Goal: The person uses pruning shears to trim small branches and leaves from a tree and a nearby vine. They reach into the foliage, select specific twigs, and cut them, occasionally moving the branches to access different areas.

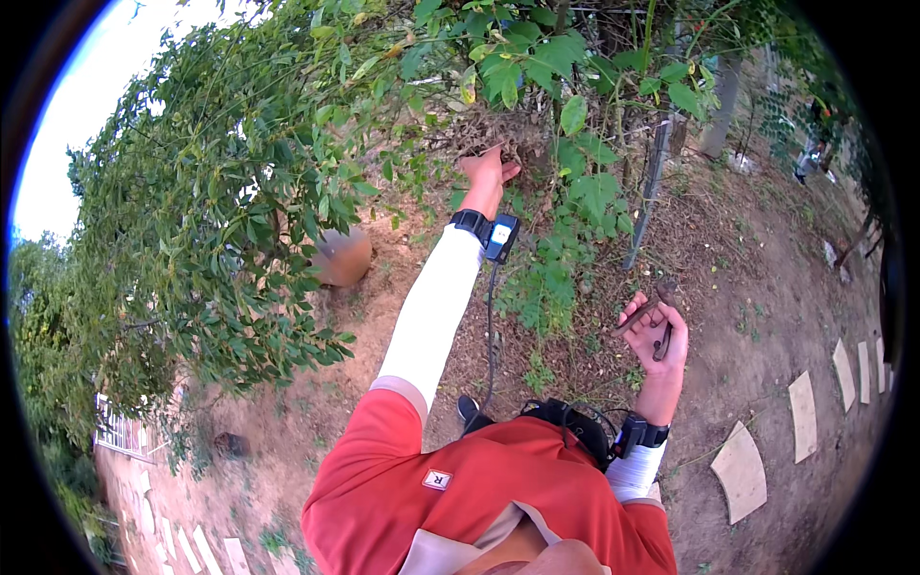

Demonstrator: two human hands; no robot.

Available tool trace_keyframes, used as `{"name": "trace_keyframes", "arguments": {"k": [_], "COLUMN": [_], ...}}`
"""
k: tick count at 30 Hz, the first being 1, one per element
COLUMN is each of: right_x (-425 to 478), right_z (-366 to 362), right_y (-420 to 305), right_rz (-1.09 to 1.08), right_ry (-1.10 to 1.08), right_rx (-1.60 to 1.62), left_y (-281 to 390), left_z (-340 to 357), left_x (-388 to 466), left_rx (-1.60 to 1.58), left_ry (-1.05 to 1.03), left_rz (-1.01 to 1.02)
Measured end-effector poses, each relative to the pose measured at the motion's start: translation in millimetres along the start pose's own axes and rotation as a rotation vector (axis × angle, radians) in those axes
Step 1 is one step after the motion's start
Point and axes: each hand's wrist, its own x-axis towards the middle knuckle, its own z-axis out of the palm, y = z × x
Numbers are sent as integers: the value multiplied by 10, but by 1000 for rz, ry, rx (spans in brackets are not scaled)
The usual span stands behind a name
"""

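My left hand [486, 171] reaches up and forward into a tangle of dry twigs and withered leaves [521, 129]. Its fingertips touch the brown growth; whether they grip a twig is hard to make out. Green leafy vines [593, 172] hang just right of it. Lower on the right, my right hand [658, 334] is turned palm up. Across its palm and fingers lies a dark, rusty tool that looks like pruning shears [666, 291], handles spread and head pointing away from me.
A grey post [650, 194] leans beside the vines. Leafy branches [237, 215] fill the left, with a large round clay pot [343, 257] behind them. Flat stepping stones [740, 471] cross the bare soil on the right. A cable [491, 323] hangs from my left wrist device.
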Motion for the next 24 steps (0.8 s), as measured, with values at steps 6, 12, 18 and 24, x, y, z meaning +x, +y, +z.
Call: {"name": "trace_keyframes", "arguments": {"k": [6,12,18,24], "right_x": [22,115,206,283], "right_z": [-140,-196,-244,-222], "right_y": [-45,-9,37,117], "right_rz": [-22,-20,7,26], "right_ry": [-4,74,74,33], "right_rx": [-44,-17,1,-8], "left_y": [-18,-81,27,172], "left_z": [102,60,-61,-241], "left_x": [-11,-38,-157,-325], "left_rx": [88,134,115,146], "left_ry": [65,55,19,-80], "left_rz": [-9,-18,-98,-167]}}
